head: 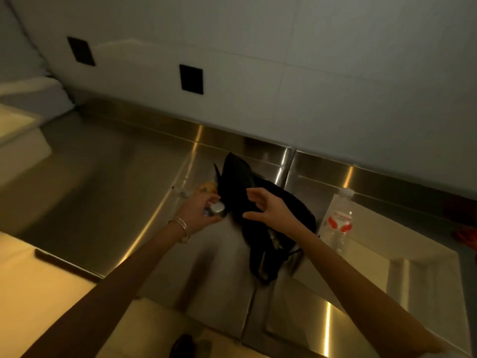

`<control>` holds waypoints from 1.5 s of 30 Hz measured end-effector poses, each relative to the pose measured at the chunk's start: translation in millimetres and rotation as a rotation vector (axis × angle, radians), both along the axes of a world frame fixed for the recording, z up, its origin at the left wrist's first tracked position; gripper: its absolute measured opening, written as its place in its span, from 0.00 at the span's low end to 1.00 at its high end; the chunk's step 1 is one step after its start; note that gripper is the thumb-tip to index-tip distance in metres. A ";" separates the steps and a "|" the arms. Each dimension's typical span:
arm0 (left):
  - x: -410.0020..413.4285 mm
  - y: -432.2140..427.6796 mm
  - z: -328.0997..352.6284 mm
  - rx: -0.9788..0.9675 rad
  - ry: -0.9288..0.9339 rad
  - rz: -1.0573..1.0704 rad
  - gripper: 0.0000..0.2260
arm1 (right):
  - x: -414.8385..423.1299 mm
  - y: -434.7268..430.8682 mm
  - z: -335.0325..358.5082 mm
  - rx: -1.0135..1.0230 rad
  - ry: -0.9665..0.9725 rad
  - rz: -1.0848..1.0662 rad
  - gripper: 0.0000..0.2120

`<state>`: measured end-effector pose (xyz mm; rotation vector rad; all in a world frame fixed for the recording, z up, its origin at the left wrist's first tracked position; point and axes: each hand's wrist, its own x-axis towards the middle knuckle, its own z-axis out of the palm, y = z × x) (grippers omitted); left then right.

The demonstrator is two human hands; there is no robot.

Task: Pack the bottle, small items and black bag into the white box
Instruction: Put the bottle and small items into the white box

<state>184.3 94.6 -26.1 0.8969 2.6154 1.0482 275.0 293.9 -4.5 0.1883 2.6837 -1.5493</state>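
Head view | left hand (198, 213) grasps small tin (216, 209), touching left edge of bag (258, 228) on steel counter (103, 189) | right hand (268, 206) above bag, fingers loosely spread, holding nothing | bottle (338, 223) right of bag, on white surface (400, 254) | orange item (206, 188) just beyond left hand

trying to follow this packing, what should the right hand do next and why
Probably lower the right hand and grip the black bag: its fingers hang spread just above the bag, holding nothing, while the left hand curls round a small item beside it. The bottle stands apart on the right, untouched.
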 end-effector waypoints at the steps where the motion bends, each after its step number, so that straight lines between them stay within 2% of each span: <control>1: -7.9 -10.7 -3.1 -0.005 0.009 0.009 0.23 | -9.6 -9.1 -4.3 -0.001 -0.011 -0.005 0.30; 6: -57.4 -55.2 -16.9 -0.075 0.074 -0.056 0.19 | -53.0 -48.7 -31.0 0.039 -0.035 -0.081 0.27; 14: -124.8 -85.0 -46.6 -0.244 0.060 -0.222 0.25 | -108.8 -83.5 -87.7 0.287 -0.135 -0.266 0.24; 20: -141.8 -73.9 -61.5 -0.230 0.030 -0.326 0.23 | -119.7 -95.5 -106.4 0.505 -0.169 -0.455 0.22; 24: -145.5 -66.2 -67.1 -0.179 0.031 -0.388 0.21 | -125.2 -102.1 -113.8 0.708 -0.243 -0.439 0.22; 26: -148.6 -65.1 -69.4 -0.173 0.037 -0.407 0.20 | -125.2 -102.1 -114.6 0.697 -0.237 -0.448 0.22; 29: -153.3 -63.3 -70.1 -0.160 0.041 -0.410 0.19 | -121.0 -98.4 -112.4 0.577 -0.206 -0.476 0.23; 34: -149.4 -44.3 -57.9 -0.189 0.101 -0.447 0.22 | -96.0 -93.3 -99.2 0.505 -0.057 -0.495 0.24; 38: -131.1 -12.9 -40.1 -0.104 0.152 -0.519 0.23 | -50.7 -71.8 -68.9 0.480 0.063 -0.526 0.20; 41: -104.5 19.3 -29.6 -0.060 0.247 -0.573 0.22 | -4.7 -44.2 -38.2 0.478 0.126 -0.579 0.21; 45: -51.9 69.6 -19.2 -0.001 0.204 -0.692 0.20 | 62.8 2.5 -7.7 0.519 0.172 -0.644 0.23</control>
